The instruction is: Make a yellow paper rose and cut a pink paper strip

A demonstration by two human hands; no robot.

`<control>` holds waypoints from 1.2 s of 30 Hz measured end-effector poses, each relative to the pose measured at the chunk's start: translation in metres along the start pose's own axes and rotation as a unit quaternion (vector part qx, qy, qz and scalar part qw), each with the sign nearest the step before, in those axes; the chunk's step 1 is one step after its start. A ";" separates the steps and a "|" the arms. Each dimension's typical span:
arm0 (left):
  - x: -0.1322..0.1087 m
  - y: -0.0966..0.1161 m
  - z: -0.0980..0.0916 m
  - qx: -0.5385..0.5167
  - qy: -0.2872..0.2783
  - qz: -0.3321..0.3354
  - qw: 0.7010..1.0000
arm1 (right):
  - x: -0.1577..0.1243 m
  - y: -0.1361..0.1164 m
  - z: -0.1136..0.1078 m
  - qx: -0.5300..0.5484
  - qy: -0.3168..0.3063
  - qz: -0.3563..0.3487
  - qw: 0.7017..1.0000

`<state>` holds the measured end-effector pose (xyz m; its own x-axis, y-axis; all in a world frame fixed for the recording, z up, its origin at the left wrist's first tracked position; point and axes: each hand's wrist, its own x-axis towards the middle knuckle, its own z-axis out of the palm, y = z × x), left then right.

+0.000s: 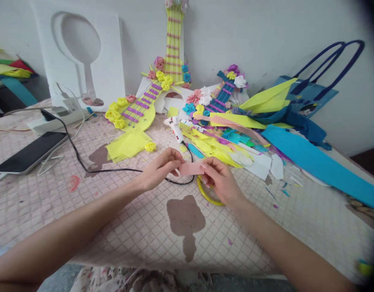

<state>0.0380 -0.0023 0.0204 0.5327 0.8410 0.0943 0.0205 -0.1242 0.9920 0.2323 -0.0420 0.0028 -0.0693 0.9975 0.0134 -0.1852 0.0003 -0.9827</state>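
Note:
A small pink strip of crepe paper [191, 168] is stretched between my two hands above the middle of the table. My left hand [162, 167] pinches its left end. The right end is held between the thumb and fingers of my right hand [221, 178]. Below my right hand lies a yellow ring [209, 195], partly covered by it. Just beyond the strip, a white glue gun [175, 129] rests on the table with its black cord [114, 170] running to the left. A stack of yellow paper squares [129, 144] and a yellow paper flower [150, 147] lie beyond my left hand.
Paper-covered guitar shapes [141, 105] lean at the back. Yellow and blue paper scraps [211, 144] spread to the right, near a long blue sheet [321, 162] and a blue bag [314, 95]. A phone [31, 152], power strip [57, 117] and white foam board [110, 61] are at left.

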 end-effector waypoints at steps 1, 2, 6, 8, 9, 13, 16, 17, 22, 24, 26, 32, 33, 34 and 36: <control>-0.001 -0.001 0.002 -0.005 -0.004 -0.016 1.000 | -0.001 0.001 0.001 -0.021 -0.008 -0.003 1.000; -0.002 -0.002 0.004 0.001 -0.011 -0.024 1.000 | -0.002 0.002 0.002 -0.041 -0.016 -0.007 0.999; -0.004 -0.009 0.009 0.062 -0.036 -0.023 0.997 | -0.005 0.003 0.003 -0.098 -0.040 -0.015 0.994; -0.003 -0.011 0.009 0.065 -0.036 -0.033 0.997 | -0.004 0.002 0.000 -0.103 -0.036 -0.020 0.994; -0.003 -0.011 0.008 0.054 -0.034 -0.040 0.997 | -0.003 0.001 -0.001 -0.100 -0.030 -0.024 0.994; -0.001 -0.007 0.007 0.002 -0.032 -0.062 0.998 | -0.001 -0.003 -0.004 -0.079 -0.014 -0.021 0.997; -0.002 -0.006 0.009 -0.003 -0.029 -0.068 0.997 | -0.004 -0.005 0.000 -0.093 -0.070 -0.008 0.993; -0.002 -0.006 0.009 -0.002 -0.031 -0.068 0.997 | -0.005 -0.005 0.001 -0.110 -0.087 -0.007 0.990; -0.003 -0.006 0.011 0.015 -0.036 -0.071 0.997 | -0.006 -0.001 0.003 -0.181 -0.077 -0.007 0.980; -0.003 -0.006 0.011 0.019 -0.033 -0.071 0.997 | -0.005 0.001 0.002 -0.176 -0.074 -0.003 0.982; -0.002 -0.006 0.010 0.016 -0.031 -0.070 0.997 | -0.005 0.002 0.000 -0.169 -0.076 -0.002 0.983; 0.000 -0.008 0.008 0.000 -0.026 -0.075 0.997 | 0.000 -0.006 -0.009 -0.193 -0.044 -0.030 0.980; 0.000 -0.009 0.007 -0.002 -0.023 -0.076 0.997 | 0.002 -0.011 -0.014 -0.227 -0.030 -0.046 0.972; 0.000 -0.009 0.007 -0.004 -0.019 -0.078 0.997 | 0.003 -0.016 -0.019 -0.277 -0.017 -0.065 0.959; 0.001 -0.010 0.005 -0.007 -0.008 -0.084 0.996 | 0.003 -0.027 -0.030 -0.423 0.002 -0.104 0.900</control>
<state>0.0428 -0.0027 0.0103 0.5355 0.8412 -0.0753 0.0985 0.0263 0.9948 0.2665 -0.0366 0.0241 -0.1155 0.9700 0.2141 0.6199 0.2388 -0.7474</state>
